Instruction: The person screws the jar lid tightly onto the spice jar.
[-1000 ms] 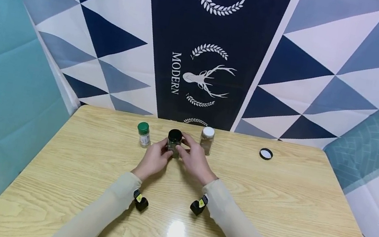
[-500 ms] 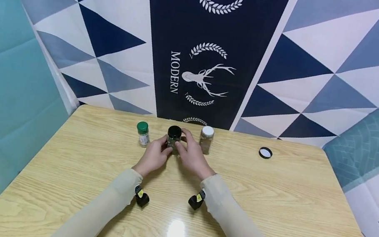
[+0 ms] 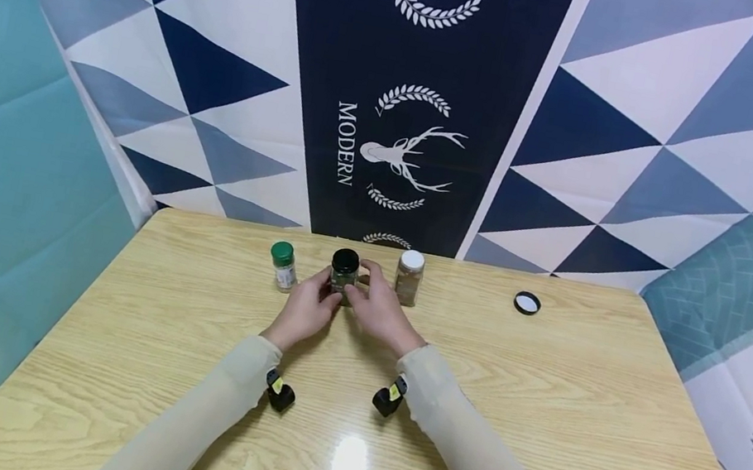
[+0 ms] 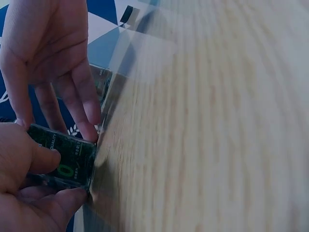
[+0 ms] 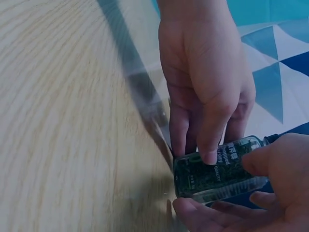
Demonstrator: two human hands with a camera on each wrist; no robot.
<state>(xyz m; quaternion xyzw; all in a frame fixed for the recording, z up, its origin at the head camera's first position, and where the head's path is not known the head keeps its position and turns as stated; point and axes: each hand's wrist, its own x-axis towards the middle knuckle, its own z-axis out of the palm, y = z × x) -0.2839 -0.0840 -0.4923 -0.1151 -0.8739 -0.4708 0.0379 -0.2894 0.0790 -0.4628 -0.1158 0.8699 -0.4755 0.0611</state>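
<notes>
A black-capped spice jar stands upright near the back edge of the table, full of dark green flakes. Its label, partly readable in the right wrist view, marks it as chopped parsley. My left hand grips the jar from the left, thumb on the front of the label. From the other side my right hand holds it too, its thumb on the front higher up. To the left is a smaller green-capped spice jar. A white-capped spice jar with brown contents stands just right of my right hand.
On the right a black lid lies with its white inside facing up. Behind the wooden table hangs a patterned cloth, close to the jars. Teal cloth covers the left side.
Both hands have slid the black-capped jar slightly back and left, bringing it roughly level with its neighbours. The other jars and the loose lid stay where they were.
</notes>
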